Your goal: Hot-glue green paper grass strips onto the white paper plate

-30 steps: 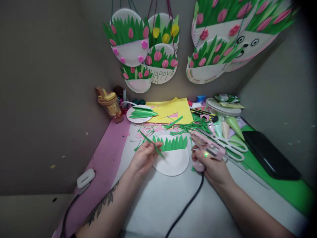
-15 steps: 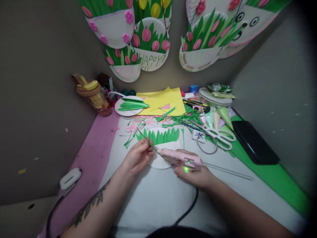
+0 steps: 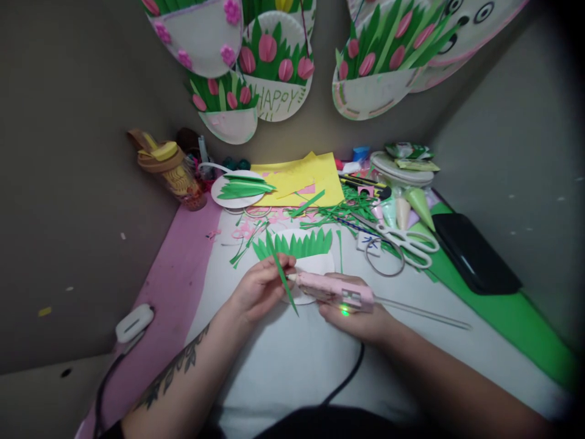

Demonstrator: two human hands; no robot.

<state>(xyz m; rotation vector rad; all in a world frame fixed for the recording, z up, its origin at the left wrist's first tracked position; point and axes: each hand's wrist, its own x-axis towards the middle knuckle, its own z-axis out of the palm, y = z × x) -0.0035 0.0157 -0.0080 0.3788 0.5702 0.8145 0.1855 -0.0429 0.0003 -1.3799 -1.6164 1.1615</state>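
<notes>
Bare white tabletop (image 3: pixel 283 372) is lying open nearest the body. Above it, the left hand (image 3: pixel 260 289) is pinching a thin green paper strip (image 3: pixel 280 271) between closed fingertips, tilted. The right hand (image 3: pixel 361 317) is wrapping closed around a pink glue gun (image 3: pixel 331 291), nozzle touching the strip. Behind, a paper plate (image 3: pixel 315 263) is carrying green grass; scissors (image 3: pixel 402 241) are lying right, paper crafts (image 3: pixel 274 85) hanging on the wall.

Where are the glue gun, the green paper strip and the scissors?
glue gun (image 3: pixel 329 290), head view, on the middle of its pink body.
green paper strip (image 3: pixel 280 272), head view, on its middle, beside the left hand's fingers.
scissors (image 3: pixel 406 242), head view, on the white handles.
</notes>
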